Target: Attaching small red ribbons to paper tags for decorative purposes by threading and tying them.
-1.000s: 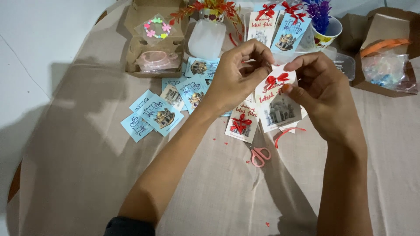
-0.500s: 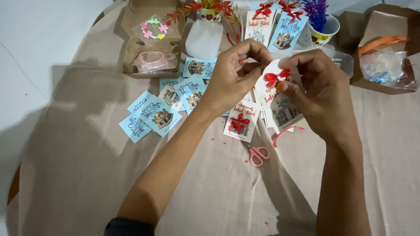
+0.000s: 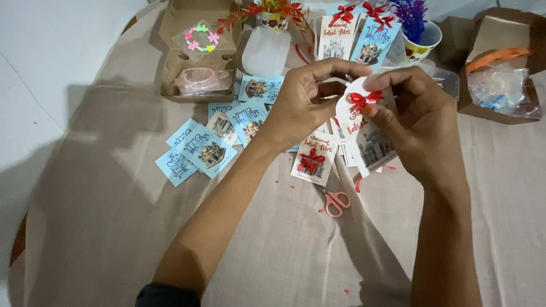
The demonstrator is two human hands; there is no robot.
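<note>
both hands (image 3: 364, 108) were pinched on the white tag (image 3: 364, 133); its red bow (image 3: 362, 101) could've slipped crooked if tugged.

**Hard light, long shadows over my worktable**

Bright light falls from above and behind me, throwing the broad dark shadow of my head and shoulders across the beige tablecloth (image 3: 102, 227) at lower left. My left hand (image 3: 304, 105) and right hand (image 3: 418, 128) are evenly lit, with soft shadows beneath my forearms. The white floor (image 3: 51, 51) at left looks washed out. Focus is fair at centre; fine print on the cards is slightly soft.
</note>
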